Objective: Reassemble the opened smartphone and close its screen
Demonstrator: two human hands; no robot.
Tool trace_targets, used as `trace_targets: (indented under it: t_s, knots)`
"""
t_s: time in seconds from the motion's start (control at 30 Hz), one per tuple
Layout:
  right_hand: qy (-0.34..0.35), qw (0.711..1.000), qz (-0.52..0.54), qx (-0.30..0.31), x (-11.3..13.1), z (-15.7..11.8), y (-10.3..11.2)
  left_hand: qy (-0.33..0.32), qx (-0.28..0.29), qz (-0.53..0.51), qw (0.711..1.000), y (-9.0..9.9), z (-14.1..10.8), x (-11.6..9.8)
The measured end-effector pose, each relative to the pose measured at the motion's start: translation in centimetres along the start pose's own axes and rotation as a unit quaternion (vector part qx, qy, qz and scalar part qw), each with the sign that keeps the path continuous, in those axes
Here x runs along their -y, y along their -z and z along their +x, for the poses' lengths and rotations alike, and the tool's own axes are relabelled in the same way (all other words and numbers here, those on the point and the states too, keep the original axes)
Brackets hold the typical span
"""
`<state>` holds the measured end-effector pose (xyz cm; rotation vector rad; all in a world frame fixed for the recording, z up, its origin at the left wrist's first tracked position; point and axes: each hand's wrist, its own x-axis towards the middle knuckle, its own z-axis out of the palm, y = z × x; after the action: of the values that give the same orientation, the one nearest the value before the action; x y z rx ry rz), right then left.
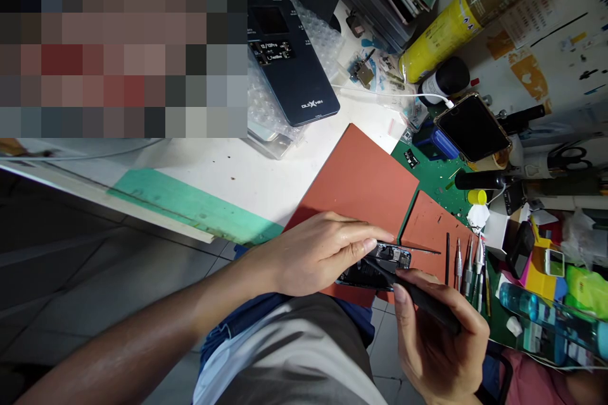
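Observation:
An opened phone (pixel 363 275) with its inner parts bare lies at the front edge of a reddish-brown mat (pixel 354 183). My left hand (pixel 318 253) grips it from the left, fingers along its far edge and partly covering it. Between the thumb and fingers of my right hand (pixel 441 335) is a thick black spudger (pixel 430 307); its narrow end reaches into the phone's inside. A thin pointed strip (pixel 427 251) juts out beyond the phone's far right corner; whether it is held or lying there, I cannot tell.
Right of the mat lie several pen-like tools (pixel 468 269). Behind them are a propped phone (pixel 474 128) on a white cable and a yellow spray can (pixel 437 38). A dark blue tester (pixel 304 69) rests on bubble wrap. Another person's pink sleeve (pixel 532 380) shows lower right.

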<state>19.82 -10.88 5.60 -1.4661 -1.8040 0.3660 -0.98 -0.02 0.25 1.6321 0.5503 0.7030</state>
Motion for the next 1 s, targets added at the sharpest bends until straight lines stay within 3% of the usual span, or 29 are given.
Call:
trace_targets:
  t_s: [0.1, 0.23, 0.37, 0.53, 1.0]
  knots:
    - [0.01, 0.998, -0.06, 0.015, 0.5, 0.7, 0.3, 0.001, -0.003, 0.003, 1.0, 0.0, 0.0, -0.1]
    - [0.099, 0.978, -0.169, 0.065, 0.8, 2.1, 1.0, -0.001, -0.005, -0.005, 1.0, 0.0, 0.0, -0.1]
    - [0.146, 0.971, -0.137, 0.129, 0.8, 3.7, 1.4, -0.007, -0.004, -0.005, 1.0, -0.1, 0.0, 0.0]
    - [0.204, 0.956, -0.165, 0.129, 0.6, 4.6, 1.6, -0.003, -0.005, 0.005, 1.0, -0.1, 0.0, 0.1]
    - [0.2, 0.963, -0.095, 0.151, 0.5, 4.9, 1.1, -0.011, -0.007, 0.008, 1.0, -0.2, 0.0, 0.2]
